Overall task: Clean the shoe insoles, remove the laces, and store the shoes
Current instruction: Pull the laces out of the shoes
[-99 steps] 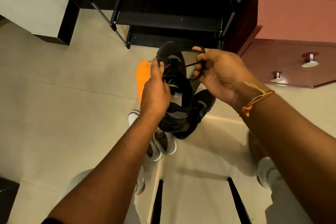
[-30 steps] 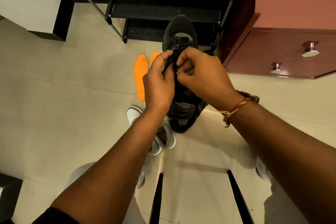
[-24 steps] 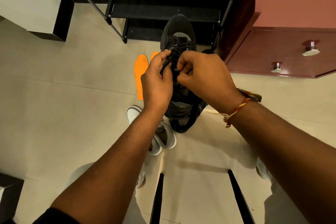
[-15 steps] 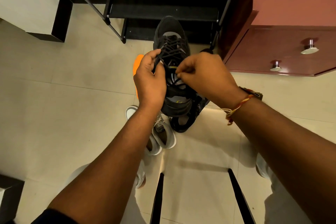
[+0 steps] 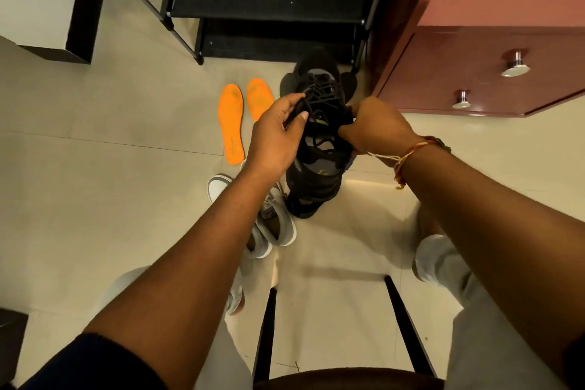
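A black shoe (image 5: 318,179) is held above the floor (image 5: 110,174) in the middle of the scene, between both hands, with its toe pointing far toward the shoe rack (image 5: 269,6) and its heel near the person. Its upper is black with a grey panel behind the toe, a grey lining inside the opening and small yellow-green marks on the tongue and the inner heel. The black laces (image 5: 323,95) cross the far half tightly and hang in loose loops over the opening. The left hand (image 5: 275,136) is at the shoe's left side, its thumb and fingers (image 5: 292,104) pinching a strand of lace. The right hand (image 5: 376,127) is at the right side with its fingers curled round the shoe's edge by the lacing; whether they also catch a lace I cannot tell. A thread bracelet (image 5: 411,149) circles the right wrist. Below the held shoe a second black shoe (image 5: 300,210) lies on the floor. To the left two orange insoles (image 5: 231,123) lie side by side on the tiles, apart from the shoes. A pair of white shoes (image 5: 275,222) sits just near of them, partly under the left forearm. A red-brown cabinet (image 5: 459,66) with metal knobs stands far right.
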`<state>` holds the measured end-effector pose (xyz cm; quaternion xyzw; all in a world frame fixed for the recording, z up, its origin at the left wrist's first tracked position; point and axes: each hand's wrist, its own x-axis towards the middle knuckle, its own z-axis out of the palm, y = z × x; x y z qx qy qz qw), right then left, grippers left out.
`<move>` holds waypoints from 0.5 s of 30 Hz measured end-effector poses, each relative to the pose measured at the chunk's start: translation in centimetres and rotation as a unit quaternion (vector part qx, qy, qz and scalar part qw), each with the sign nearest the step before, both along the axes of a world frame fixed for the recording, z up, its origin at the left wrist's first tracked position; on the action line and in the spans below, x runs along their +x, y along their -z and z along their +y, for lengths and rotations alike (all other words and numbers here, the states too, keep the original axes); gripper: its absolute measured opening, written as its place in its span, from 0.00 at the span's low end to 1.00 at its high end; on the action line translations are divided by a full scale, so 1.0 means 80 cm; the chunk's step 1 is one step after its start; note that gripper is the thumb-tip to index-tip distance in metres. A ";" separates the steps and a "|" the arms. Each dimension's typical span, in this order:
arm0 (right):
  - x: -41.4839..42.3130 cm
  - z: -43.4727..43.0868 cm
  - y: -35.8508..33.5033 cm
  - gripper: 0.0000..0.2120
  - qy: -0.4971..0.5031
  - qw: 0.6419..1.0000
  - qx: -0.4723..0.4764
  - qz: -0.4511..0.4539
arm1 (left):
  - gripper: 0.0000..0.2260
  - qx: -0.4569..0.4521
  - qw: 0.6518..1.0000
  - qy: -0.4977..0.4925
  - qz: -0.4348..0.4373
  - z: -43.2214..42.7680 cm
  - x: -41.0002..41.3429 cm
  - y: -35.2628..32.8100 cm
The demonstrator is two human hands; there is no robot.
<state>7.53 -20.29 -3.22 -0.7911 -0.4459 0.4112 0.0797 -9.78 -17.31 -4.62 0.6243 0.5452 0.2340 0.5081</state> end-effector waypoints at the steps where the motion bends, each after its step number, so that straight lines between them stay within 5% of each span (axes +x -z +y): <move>1: 0.006 -0.006 0.010 0.12 0.004 1.000 -0.010 -0.017 | 0.17 -0.006 0.999 0.024 0.027 -0.003 -0.001 0.007; 15: 0.010 -0.146 0.220 0.14 0.210 0.960 -0.172 -0.065 | 0.14 -0.112 0.939 0.118 0.303 -0.080 -0.013 0.183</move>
